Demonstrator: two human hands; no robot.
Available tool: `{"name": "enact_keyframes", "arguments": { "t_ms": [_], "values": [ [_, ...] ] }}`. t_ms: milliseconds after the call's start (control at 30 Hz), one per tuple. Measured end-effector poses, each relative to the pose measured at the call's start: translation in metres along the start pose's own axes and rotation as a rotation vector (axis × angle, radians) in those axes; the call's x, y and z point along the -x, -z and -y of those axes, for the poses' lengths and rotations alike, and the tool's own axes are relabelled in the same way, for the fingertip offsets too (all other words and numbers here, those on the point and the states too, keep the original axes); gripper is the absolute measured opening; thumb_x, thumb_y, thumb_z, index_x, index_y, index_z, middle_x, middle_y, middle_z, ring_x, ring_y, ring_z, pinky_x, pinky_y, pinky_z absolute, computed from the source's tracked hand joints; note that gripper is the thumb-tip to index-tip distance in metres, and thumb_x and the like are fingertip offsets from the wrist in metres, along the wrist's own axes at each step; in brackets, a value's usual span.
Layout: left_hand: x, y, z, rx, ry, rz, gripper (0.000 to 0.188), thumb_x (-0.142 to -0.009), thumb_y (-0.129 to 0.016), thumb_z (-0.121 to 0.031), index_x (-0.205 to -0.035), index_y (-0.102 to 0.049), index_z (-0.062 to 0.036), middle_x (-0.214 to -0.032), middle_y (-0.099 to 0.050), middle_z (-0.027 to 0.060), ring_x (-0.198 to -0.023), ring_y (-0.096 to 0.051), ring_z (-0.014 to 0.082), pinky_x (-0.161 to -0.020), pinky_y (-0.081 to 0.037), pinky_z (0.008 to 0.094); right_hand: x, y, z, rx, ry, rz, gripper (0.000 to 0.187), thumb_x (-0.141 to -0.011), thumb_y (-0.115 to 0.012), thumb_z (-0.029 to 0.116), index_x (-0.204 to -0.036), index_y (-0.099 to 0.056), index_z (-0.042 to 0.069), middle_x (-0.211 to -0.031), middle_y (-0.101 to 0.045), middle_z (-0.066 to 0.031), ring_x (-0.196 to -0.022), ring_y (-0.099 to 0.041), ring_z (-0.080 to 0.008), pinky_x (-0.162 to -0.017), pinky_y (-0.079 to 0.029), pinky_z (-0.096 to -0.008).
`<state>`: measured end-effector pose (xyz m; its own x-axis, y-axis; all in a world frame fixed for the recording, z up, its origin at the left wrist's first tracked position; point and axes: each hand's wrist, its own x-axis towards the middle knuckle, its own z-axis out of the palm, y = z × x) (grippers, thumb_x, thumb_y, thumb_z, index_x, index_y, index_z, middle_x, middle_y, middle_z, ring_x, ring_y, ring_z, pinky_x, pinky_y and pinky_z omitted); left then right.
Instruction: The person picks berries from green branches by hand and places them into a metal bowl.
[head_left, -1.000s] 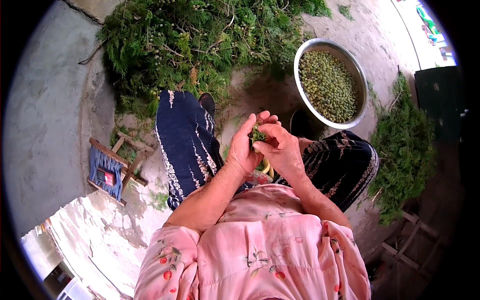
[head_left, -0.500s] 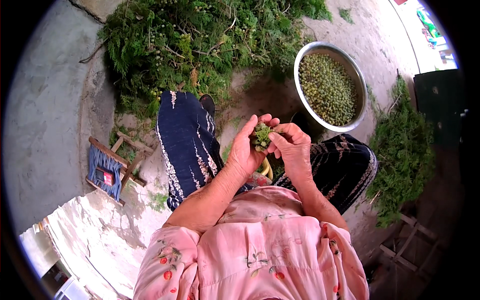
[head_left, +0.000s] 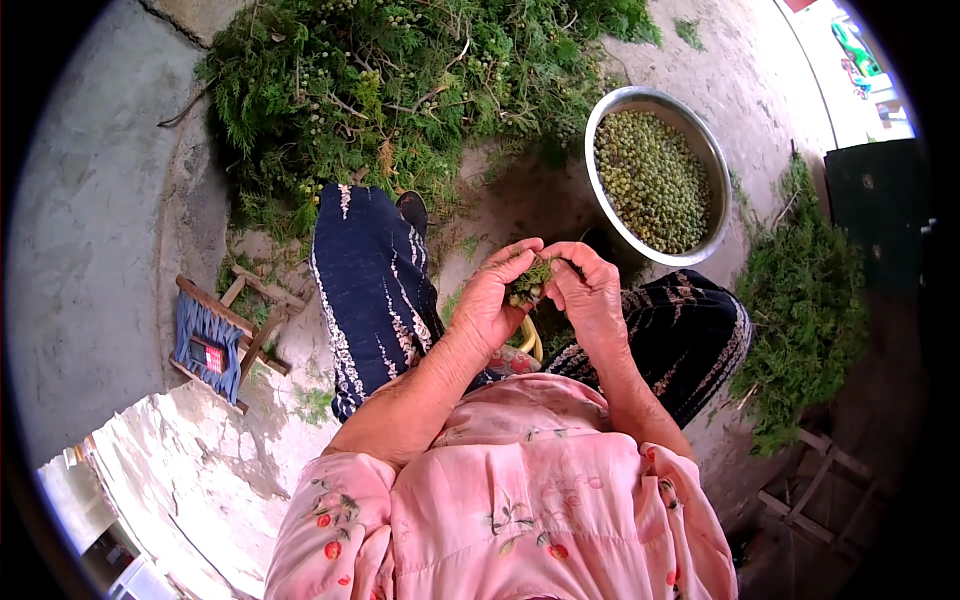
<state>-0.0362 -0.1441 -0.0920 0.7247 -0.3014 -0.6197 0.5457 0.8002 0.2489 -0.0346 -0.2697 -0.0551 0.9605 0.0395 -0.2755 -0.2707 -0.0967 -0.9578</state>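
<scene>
My left hand is closed around a small evergreen sprig with green seed cones, held in front of my lap. My right hand pinches at the sprig's upper right side, thumb and forefinger together; what exactly lies between those fingertips is too small to make out. Below the hands, between my knees, a curved yellow rim or handle shows, mostly hidden by my hands and shirt. Ahead to the right stands a metal basin holding many round green cones.
A large heap of evergreen branches spreads across the ground ahead. More cut branches lie at the right beside a dark box-like object. On the left is a wooden stool with a blue woven seat. A wooden frame sits at lower right.
My right fingers have shifted up along the sprig, and the left fingers have closed further over its top. The basin and branches stay in place.
</scene>
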Motion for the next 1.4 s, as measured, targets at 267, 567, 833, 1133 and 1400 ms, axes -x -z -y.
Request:
{"name": "enact_keyframes", "arguments": {
  "t_ms": [267,567,833,1133,1400],
  "values": [
    [-0.007,0.01,0.004,0.153,0.037,0.029,0.016,-0.085,-0.059,-0.017,-0.096,-0.06,-0.0067,-0.085,-0.059,0.0032,-0.08,-0.058,0.0173,-0.072,-0.05,0.0329,-0.005,0.006,0.001,-0.417,-0.154,0.029,0.01,-0.088,-0.049,0.004,-0.092,-0.058,0.002,-0.066,-0.055,-0.0019,-0.055,-0.049,-0.0063,-0.048,-0.038,-0.0189],
    [-0.006,0.008,-0.002,0.344,0.073,0.108,0.024,-0.089,-0.052,-0.022,-0.1,-0.055,-0.0003,-0.091,-0.059,0.0131,-0.084,-0.059,0.0262,-0.078,-0.052,0.0395,-0.014,0.023,-0.003,-0.827,-0.229,0.021,0.018,-0.087,-0.053,0.004,-0.104,-0.056,-0.002,-0.078,-0.058,-0.0053,-0.064,-0.057,-0.0129,-0.055,-0.047,-0.024],
    [-0.003,0.005,-0.004,0.36,0.102,0.191,0.035,-0.092,-0.045,-0.029,-0.108,-0.052,0.001,-0.103,-0.058,0.0175,-0.095,-0.058,0.0324,-0.087,-0.047,0.0472,-0.014,0.055,-0.029,0.791,0.398,-0.031,0.02,-0.077,-0.06,0.003,-0.096,-0.065,0.008,-0.101,-0.059,-0.0133,-0.089,-0.058,-0.0282,-0.075,-0.048,-0.0315],
    [-0.001,0.001,-0.001,0.066,0.078,0.04,0.028,-0.091,-0.049,-0.032,-0.101,-0.054,-0.0071,-0.093,-0.06,0.0059,-0.082,-0.06,0.0166,-0.069,-0.051,0.0305,-0.024,0.005,-0.003,0.554,0.443,0.077,0.019,-0.068,-0.069,0.002,-0.087,-0.065,0.005,-0.1,-0.058,-0.0104,-0.088,-0.058,-0.0221,-0.068,-0.049,-0.0305],
    [0.0,0.0,-0.003,0.164,0.091,0.139,0.036,-0.093,-0.043,-0.032,-0.109,-0.052,-0.0017,-0.106,-0.059,0.013,-0.095,-0.059,0.0253,-0.086,-0.048,0.0396,-0.023,0.01,0.007,-0.261,0.099,-0.019,0.009,-0.081,-0.056,0.001,-0.09,-0.058,0.0,-0.082,-0.062,-0.0025,-0.068,-0.056,-0.0073,-0.055,-0.046,-0.0201]
  ]
}}
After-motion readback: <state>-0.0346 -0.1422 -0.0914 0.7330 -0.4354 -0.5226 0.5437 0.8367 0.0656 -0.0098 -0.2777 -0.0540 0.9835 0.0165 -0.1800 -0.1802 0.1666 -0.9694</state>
